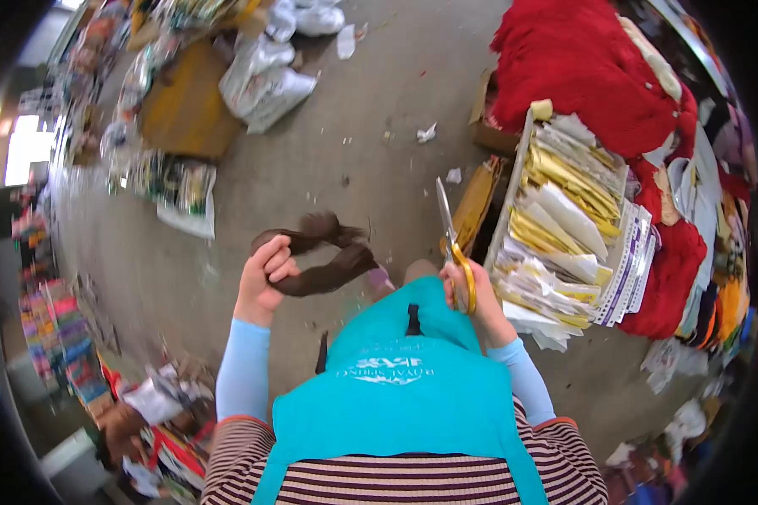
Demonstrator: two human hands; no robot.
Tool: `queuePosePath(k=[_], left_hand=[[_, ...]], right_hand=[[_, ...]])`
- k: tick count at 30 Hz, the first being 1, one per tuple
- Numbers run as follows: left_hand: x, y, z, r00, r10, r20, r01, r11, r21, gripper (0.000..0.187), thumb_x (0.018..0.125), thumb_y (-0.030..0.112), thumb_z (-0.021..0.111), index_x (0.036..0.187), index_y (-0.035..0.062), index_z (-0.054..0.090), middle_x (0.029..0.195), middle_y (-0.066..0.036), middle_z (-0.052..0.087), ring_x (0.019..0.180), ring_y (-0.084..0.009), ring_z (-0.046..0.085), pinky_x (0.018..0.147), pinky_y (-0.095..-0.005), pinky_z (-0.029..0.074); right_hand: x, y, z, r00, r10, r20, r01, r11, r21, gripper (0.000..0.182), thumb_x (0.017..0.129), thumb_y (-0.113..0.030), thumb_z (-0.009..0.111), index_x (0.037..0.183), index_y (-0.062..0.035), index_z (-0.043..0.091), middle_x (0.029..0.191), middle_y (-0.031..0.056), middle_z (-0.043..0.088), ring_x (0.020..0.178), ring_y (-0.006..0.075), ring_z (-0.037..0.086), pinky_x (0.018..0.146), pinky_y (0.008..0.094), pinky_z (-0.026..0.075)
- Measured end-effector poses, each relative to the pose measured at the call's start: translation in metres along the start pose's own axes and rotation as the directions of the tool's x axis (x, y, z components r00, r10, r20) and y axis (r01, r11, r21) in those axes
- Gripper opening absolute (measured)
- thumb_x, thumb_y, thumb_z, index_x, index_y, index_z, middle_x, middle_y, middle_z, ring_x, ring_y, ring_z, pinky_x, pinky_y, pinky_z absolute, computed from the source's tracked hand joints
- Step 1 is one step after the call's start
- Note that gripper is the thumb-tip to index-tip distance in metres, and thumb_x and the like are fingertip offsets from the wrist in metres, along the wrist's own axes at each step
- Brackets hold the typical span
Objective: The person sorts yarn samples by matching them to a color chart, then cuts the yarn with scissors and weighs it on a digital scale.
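My left hand (266, 273) is closed around the middle of a dark brown bundle of hair-like fibre (320, 273). Both ends of the bundle hang off to the right, one frayed, curving toward each other without meeting. In my right hand (472, 290) is a pair of scissors (451, 231) with yellow handles. Its metal blades point up and away from me and look closed together. The scissors are apart from the bundle, to its right. A turquoise apron (396, 379) covers my front below both hands.
On the right, a crate (514, 181) holds many paper envelopes and cards, with red fluffy material (573, 67) behind it. White plastic bags (265, 88) and cardboard (189, 101) lie at upper left. Stacked colourful goods (63, 337) stand far left. Paper scraps (427, 133) litter the concrete floor.
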State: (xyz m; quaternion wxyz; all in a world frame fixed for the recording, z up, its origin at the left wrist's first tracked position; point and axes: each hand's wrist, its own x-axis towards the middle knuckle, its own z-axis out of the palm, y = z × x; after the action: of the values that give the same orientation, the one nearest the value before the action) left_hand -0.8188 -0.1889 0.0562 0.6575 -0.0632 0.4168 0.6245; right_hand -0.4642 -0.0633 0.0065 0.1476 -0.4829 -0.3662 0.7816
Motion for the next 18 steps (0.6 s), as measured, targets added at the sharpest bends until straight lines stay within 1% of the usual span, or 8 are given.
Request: queuePosePath(k=[4, 6, 7, 10, 12, 14, 16, 18], left_hand=[[0.065, 0.068, 0.037, 0.888, 0.237, 0.394, -0.128, 0.951, -0.282, 0.022, 0.101, 0.022, 0.051, 0.107, 0.0064, 0.065, 0.056, 0.009, 0.028, 0.047, -0.0049, 0.030, 0.059, -0.0248, 0.036], [0.122, 0.101, 0.048, 0.980, 0.030, 0.198, -0.026, 0.999, -0.026, 0.017, 0.098, 0.021, 0.055, 0.096, 0.0065, 0.063, 0.057, 0.007, 0.028, 0.049, -0.0051, 0.032, 0.060, -0.0280, 0.039], [0.142, 0.110, 0.055, 0.998, 0.065, 0.012, -0.066, 0.969, 0.237, 0.017, 0.098, 0.021, 0.054, 0.089, 0.0072, 0.060, 0.057, 0.007, 0.027, 0.050, -0.0058, 0.032, 0.060, -0.0295, 0.040], [0.191, 0.182, 0.070, 0.922, 0.079, 0.379, -0.036, 0.992, -0.121, 0.017, 0.099, 0.023, 0.053, 0.093, 0.0082, 0.059, 0.056, 0.008, 0.029, 0.049, -0.0060, 0.033, 0.062, -0.0284, 0.039], [0.220, 0.230, 0.089, 0.847, 0.296, 0.441, -0.200, 0.947, -0.250, 0.017, 0.099, 0.026, 0.055, 0.095, 0.0096, 0.059, 0.058, 0.008, 0.031, 0.050, -0.0062, 0.034, 0.064, -0.0287, 0.041], [0.262, 0.274, 0.105, 0.940, 0.278, 0.199, -0.257, 0.959, -0.122, 0.015, 0.097, 0.024, 0.058, 0.093, 0.0093, 0.059, 0.059, 0.007, 0.033, 0.052, -0.0073, 0.037, 0.067, -0.0305, 0.044], [0.310, 0.311, 0.117, 0.975, 0.215, -0.051, -0.184, 0.917, 0.353, 0.013, 0.095, 0.017, 0.060, 0.084, 0.0098, 0.058, 0.061, 0.006, 0.036, 0.054, -0.0090, 0.041, 0.068, -0.0318, 0.047], [0.342, 0.342, 0.131, 0.980, 0.161, 0.120, -0.176, 0.977, 0.122, 0.019, 0.096, 0.018, 0.059, 0.079, 0.0124, 0.053, 0.060, 0.007, 0.034, 0.053, -0.0075, 0.038, 0.068, -0.0308, 0.047]], right_hand=[[0.047, -0.028, 0.021, 0.994, 0.022, -0.106, -0.031, 0.996, -0.083, 0.035, 0.091, -0.036, 0.069, 0.080, -0.0055, 0.054, 0.059, 0.0012, 0.054, 0.048, 0.0089, 0.053, 0.043, 0.0245, 0.041], [0.083, -0.044, 0.029, 0.988, 0.006, -0.156, -0.026, 0.991, -0.130, 0.036, 0.090, -0.035, 0.070, 0.078, -0.0050, 0.054, 0.059, 0.0011, 0.054, 0.048, 0.0086, 0.053, 0.044, 0.0246, 0.042], [0.104, -0.053, 0.031, 0.981, 0.003, -0.195, -0.039, 0.983, -0.179, 0.037, 0.089, -0.035, 0.071, 0.077, -0.0046, 0.054, 0.060, 0.0010, 0.054, 0.049, 0.0084, 0.053, 0.044, 0.0247, 0.043], [0.172, -0.096, 0.036, 0.972, -0.052, -0.229, -0.019, 0.955, -0.296, 0.040, 0.087, -0.036, 0.074, 0.077, -0.0007, 0.057, 0.062, 0.0032, 0.057, 0.050, 0.0098, 0.055, 0.045, 0.0288, 0.045], [0.236, -0.120, 0.029, 0.972, -0.066, -0.225, -0.018, 0.937, -0.349, 0.040, 0.087, -0.038, 0.073, 0.077, -0.0023, 0.057, 0.060, 0.0031, 0.056, 0.048, 0.0110, 0.055, 0.044, 0.0278, 0.044], [0.301, -0.151, 0.024, 0.963, -0.133, -0.234, -0.002, 0.865, -0.501, 0.042, 0.088, -0.040, 0.071, 0.078, -0.0017, 0.058, 0.060, 0.0072, 0.057, 0.048, 0.0161, 0.055, 0.047, 0.0314, 0.044], [0.346, -0.218, 0.032, 0.945, -0.249, -0.214, 0.057, 0.766, -0.640, 0.043, 0.088, -0.040, 0.071, 0.079, -0.0004, 0.059, 0.062, 0.0107, 0.058, 0.052, 0.0200, 0.057, 0.050, 0.0343, 0.045], [0.391, -0.282, 0.033, 0.925, -0.353, -0.142, 0.106, 0.596, -0.796, 0.044, 0.087, -0.041, 0.069, 0.084, 0.0017, 0.061, 0.070, 0.0192, 0.059, 0.063, 0.0294, 0.057, 0.059, 0.0407, 0.044]])
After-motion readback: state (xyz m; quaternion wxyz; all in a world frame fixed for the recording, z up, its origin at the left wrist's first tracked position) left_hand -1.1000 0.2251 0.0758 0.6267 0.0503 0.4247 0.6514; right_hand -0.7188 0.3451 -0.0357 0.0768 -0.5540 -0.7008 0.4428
